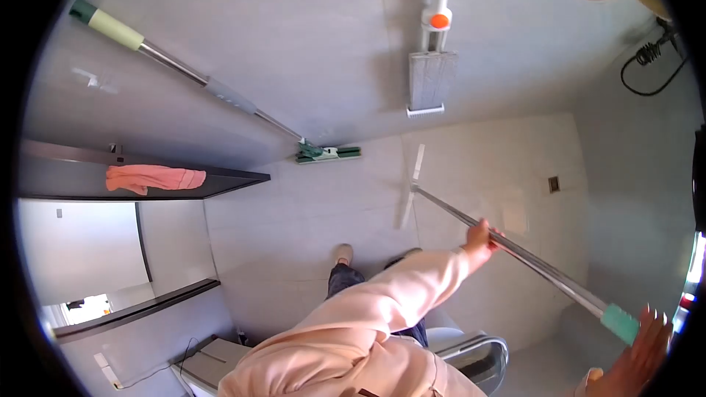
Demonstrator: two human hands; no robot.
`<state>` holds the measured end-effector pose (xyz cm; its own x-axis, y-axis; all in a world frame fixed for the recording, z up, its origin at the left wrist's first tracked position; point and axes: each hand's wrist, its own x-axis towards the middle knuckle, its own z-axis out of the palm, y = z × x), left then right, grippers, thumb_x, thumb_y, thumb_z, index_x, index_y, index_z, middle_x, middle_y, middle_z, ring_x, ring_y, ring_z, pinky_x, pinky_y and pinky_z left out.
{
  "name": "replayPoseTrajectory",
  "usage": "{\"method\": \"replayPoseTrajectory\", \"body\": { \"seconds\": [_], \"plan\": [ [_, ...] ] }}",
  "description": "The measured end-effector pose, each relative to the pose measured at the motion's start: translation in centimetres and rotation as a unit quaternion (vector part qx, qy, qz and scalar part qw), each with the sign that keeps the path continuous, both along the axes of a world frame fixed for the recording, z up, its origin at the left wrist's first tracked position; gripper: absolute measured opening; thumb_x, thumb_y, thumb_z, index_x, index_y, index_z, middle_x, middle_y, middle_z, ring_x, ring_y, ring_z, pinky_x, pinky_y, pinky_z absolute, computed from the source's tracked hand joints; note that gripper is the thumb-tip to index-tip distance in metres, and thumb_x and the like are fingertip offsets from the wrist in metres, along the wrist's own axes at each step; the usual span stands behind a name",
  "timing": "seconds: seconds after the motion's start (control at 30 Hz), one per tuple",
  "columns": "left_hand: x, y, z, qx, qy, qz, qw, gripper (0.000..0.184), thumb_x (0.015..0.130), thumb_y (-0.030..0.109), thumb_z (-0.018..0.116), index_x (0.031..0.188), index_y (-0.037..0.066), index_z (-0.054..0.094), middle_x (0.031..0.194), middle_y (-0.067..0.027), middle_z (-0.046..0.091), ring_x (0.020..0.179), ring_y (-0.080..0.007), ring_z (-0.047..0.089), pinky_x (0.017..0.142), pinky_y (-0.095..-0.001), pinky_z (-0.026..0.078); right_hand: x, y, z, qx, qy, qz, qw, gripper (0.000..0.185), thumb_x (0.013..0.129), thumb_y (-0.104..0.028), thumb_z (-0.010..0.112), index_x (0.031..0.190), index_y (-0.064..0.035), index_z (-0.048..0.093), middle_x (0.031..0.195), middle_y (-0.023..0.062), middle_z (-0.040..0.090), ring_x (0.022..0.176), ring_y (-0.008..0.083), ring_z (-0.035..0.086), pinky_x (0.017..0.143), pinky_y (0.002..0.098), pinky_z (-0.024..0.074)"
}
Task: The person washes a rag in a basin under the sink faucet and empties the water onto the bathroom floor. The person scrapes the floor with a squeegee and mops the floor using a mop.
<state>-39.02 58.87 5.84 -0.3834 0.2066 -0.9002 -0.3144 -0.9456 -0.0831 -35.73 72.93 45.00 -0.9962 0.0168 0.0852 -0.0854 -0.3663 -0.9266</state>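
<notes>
A floor squeegee with a long metal pole [540,267] slants across the right side of the head view. Its thin white blade [419,162] rests on the tiled floor. My left hand [482,245] is closed around the middle of the pole. At the upper end, my right hand [638,356] wraps over the pale green grip [621,323], with its fingers partly hiding the end. Both my sleeves are light pink.
A green flat mop [327,152] and a white mop [432,79] lean on the wall. A pink cloth [156,179] hangs at the left. Behind my legs is a toilet [478,360]. A floor drain [554,184] lies to the right, and a black cable [647,73] hangs above it.
</notes>
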Motion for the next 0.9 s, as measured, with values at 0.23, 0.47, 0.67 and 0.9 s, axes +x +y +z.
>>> {"method": "replayPoseTrajectory", "body": {
  "seconds": [0.23, 0.47, 0.67, 0.9],
  "plan": [
    [-1.4, -7.6, -5.4, -0.054, -0.006, 0.157, 0.986, 0.006, 0.074, 0.007, 0.043, 0.074, 0.009, 0.038, 0.063, -0.0064, 0.043, 0.054, -0.0182, 0.046, 0.044, -0.0294, 0.041, -8.1, -3.5, -6.8, 0.089, 0.016, 0.108, 0.990, 0.025, 0.078, -0.015, 0.033, 0.055, -0.0106, 0.028, 0.050, 0.0015, 0.031, 0.048, 0.0117, 0.028, 0.048, 0.0258, 0.0247],
    [-5.3, -3.6, -7.6, -0.047, -0.048, 0.023, 0.997, 0.006, 0.078, 0.010, 0.042, 0.082, 0.010, 0.038, 0.071, -0.0073, 0.044, 0.056, -0.0188, 0.047, 0.043, -0.0295, 0.043, -10.1, 0.3, -8.7, 0.067, -0.035, 0.040, 0.996, 0.025, 0.078, -0.011, 0.034, 0.054, -0.0105, 0.026, 0.051, 0.0010, 0.027, 0.051, 0.0117, 0.029, 0.049, 0.0261, 0.0214],
    [-11.5, 8.1, -4.9, -0.044, 0.028, -0.174, 0.983, 0.010, 0.082, 0.018, 0.041, 0.089, 0.011, 0.040, 0.070, -0.0068, 0.048, 0.057, -0.0174, 0.049, 0.046, -0.0330, 0.044, -7.1, 3.5, -4.2, 0.031, -0.086, -0.318, 0.944, 0.021, 0.081, -0.010, 0.035, 0.061, -0.0078, 0.030, 0.056, 0.0016, 0.028, 0.057, 0.0152, 0.032, 0.073, 0.0236, 0.0342],
    [-13.2, 14.0, -3.0, 0.029, 0.103, -0.175, 0.979, 0.008, 0.077, 0.011, 0.041, 0.084, 0.007, 0.039, 0.067, -0.0075, 0.047, 0.057, -0.0192, 0.052, 0.051, -0.0351, 0.049, -1.8, 7.2, -3.5, 0.152, -0.003, -0.055, 0.987, 0.020, 0.078, -0.007, 0.034, 0.061, -0.0095, 0.023, 0.066, 0.0055, 0.024, 0.070, 0.0181, 0.031, 0.091, 0.0348, 0.0255]
  ]
}}
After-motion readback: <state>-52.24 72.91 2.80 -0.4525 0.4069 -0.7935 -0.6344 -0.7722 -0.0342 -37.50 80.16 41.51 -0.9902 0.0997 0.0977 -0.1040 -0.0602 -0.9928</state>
